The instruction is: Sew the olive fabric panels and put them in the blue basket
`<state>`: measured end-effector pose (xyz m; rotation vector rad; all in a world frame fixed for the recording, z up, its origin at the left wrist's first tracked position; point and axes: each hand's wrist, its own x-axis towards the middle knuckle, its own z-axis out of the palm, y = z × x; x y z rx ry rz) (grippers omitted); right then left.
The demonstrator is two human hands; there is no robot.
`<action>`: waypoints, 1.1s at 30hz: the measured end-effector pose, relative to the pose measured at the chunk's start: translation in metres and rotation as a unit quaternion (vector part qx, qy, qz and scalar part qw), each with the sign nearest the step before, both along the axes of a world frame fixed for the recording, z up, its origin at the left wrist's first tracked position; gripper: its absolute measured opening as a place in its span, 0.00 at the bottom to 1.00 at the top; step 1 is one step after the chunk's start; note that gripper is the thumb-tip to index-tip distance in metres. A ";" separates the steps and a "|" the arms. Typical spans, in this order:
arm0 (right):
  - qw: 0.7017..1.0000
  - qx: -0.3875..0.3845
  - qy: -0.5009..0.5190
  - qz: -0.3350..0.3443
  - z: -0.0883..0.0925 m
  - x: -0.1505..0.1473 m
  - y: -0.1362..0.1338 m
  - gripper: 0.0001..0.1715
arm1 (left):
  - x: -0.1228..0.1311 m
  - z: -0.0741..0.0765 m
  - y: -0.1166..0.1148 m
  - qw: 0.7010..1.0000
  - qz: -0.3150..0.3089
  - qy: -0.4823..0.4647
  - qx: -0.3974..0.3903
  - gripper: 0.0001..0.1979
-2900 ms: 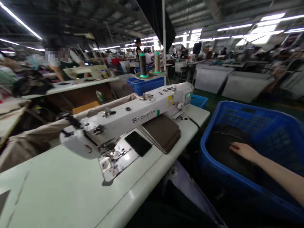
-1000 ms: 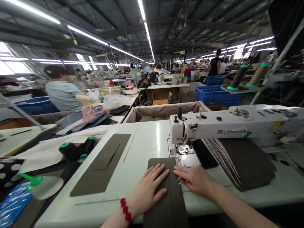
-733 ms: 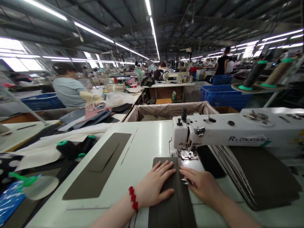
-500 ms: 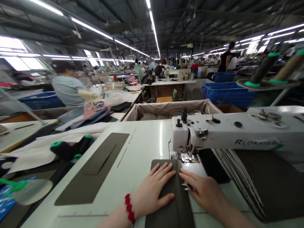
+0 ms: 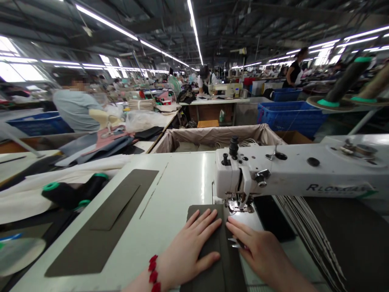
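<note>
My left hand [image 5: 191,247], with a red bracelet at the wrist, lies flat with fingers spread on a dark olive fabric piece [image 5: 212,265]. The right hand [image 5: 258,247] rests at the fabric's right edge, its fingers closed around small metal snips [image 5: 235,243] whose blades poke out toward the left. Just beyond the fingertips is the presser foot [image 5: 240,205] of a white sewing machine [image 5: 282,170]. The fabric's far edge lies just left of and in front of the foot.
Another olive piece [image 5: 103,223] with a small flap lies at left on the pale table [image 5: 173,182]. Black thread spools [image 5: 60,196] stand beyond it. A dark phone-like slab [image 5: 273,219] and stacked olive pieces [image 5: 352,239] lie right. Behind is a cloth-lined bin [image 5: 197,134]; people sit farther off.
The view has shifted slightly, moving the table and machine in the frame. Both hands keep nearly the same place on the fabric. A distant person by the far machine now leans forward.
</note>
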<state>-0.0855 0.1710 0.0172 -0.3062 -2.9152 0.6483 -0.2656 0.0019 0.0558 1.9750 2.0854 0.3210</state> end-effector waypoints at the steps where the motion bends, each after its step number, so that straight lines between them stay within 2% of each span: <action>1: 1.000 0.000 -0.001 0.000 0.000 0.000 0.000 0.39 | -0.001 0.000 0.000 1.000 -0.003 -0.001 -0.001 0.35; 14: 1.000 0.006 0.001 0.008 -0.001 0.002 -0.001 0.39 | -0.002 0.000 -0.001 1.000 -0.003 -0.020 0.005 0.35; 27: 0.999 0.030 0.004 -0.015 0.000 0.001 -0.002 0.39 | -0.006 -0.005 0.001 0.999 -0.005 -0.024 0.030 0.34; 33: 0.999 0.029 0.015 -0.011 -0.001 0.003 -0.002 0.37 | -0.007 -0.007 0.002 0.999 -0.009 -0.027 0.045 0.33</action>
